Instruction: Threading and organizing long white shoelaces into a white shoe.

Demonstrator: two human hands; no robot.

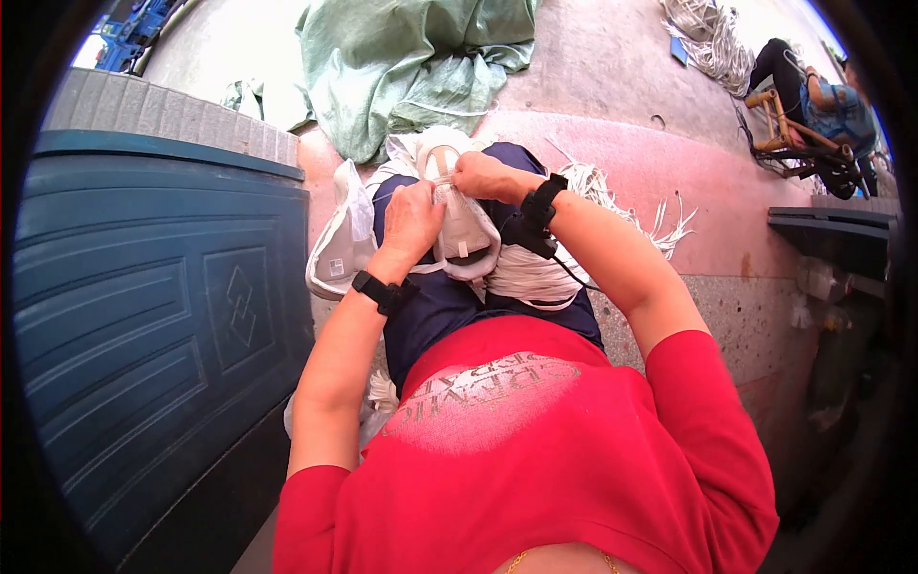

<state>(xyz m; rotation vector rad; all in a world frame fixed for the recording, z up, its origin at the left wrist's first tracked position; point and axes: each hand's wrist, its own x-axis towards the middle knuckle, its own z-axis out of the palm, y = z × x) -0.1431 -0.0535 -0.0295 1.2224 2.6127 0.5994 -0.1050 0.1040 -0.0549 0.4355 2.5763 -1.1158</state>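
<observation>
A pale beige shoe lies on my lap, its heel opening toward me and its toe pointing away. My left hand is closed in a pinch at the left side of its lacing, gripping a white shoelace. From the other side my right hand pinches at the same lacing, its fingertips close to the left ones. Just left of my thigh stands another light shoe, tilted. A thick bundle of white laces rests over my right thigh, with loose strands spreading beyond it.
A dark blue panelled door fills the left side. Green sheeting is heaped on the floor ahead. At the far right, another person is beside a wooden-framed chair, near a pile of white cords.
</observation>
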